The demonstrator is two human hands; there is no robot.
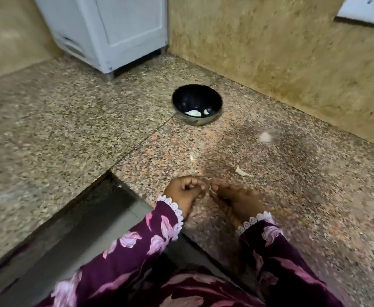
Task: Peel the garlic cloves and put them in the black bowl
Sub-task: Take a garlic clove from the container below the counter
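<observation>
Black bowl (197, 103) upright, peeled cloves (193, 113) inside — both hands' fingers (187, 181) curled, contents blurred.

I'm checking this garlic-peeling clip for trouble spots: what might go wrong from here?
The black bowl sits well beyond both hands, so a peeled clove may drop on the way. The left hand and right hand work near the counter edge; a slipped clove could fall off. Loose peel scraps might get mixed in.

Head view looks steeply down, close over countertop (203, 156)
</observation>
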